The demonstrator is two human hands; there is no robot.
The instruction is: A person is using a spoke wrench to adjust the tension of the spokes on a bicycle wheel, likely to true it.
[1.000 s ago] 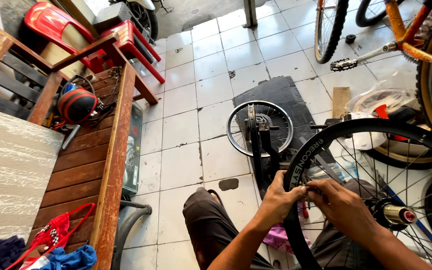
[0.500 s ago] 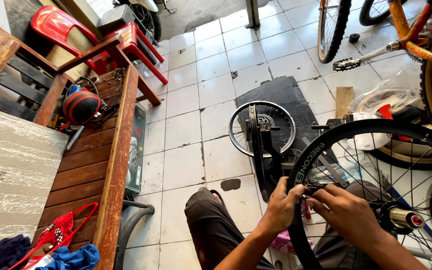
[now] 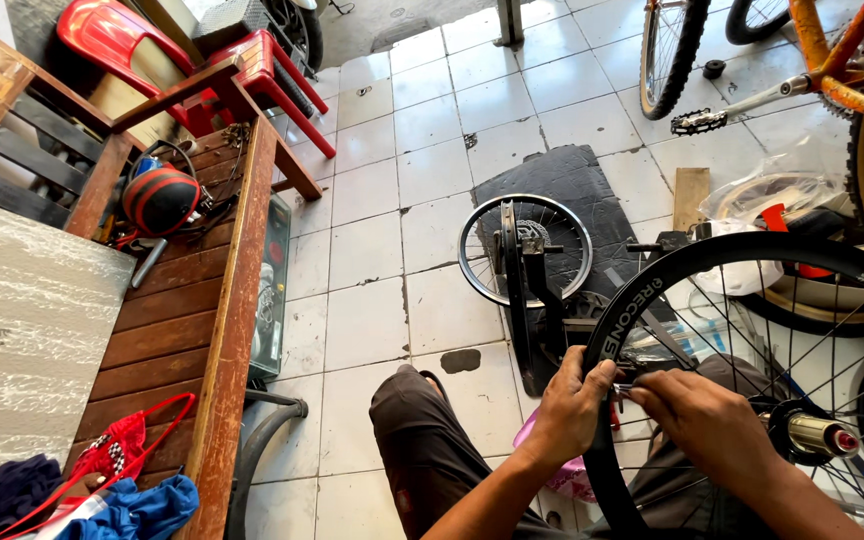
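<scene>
1. The left hand [image 3: 570,412] was clamped on the black rim [image 3: 642,300] at its near edge.
2. The right hand [image 3: 704,425] pinched something small just inside the rim, fingers together; what it was, I could not tell.
3. The rim stood in a black stand [image 3: 527,300].
4. Beyond lay a small wheel [image 3: 524,250] on a dark mat [image 3: 562,180].
</scene>
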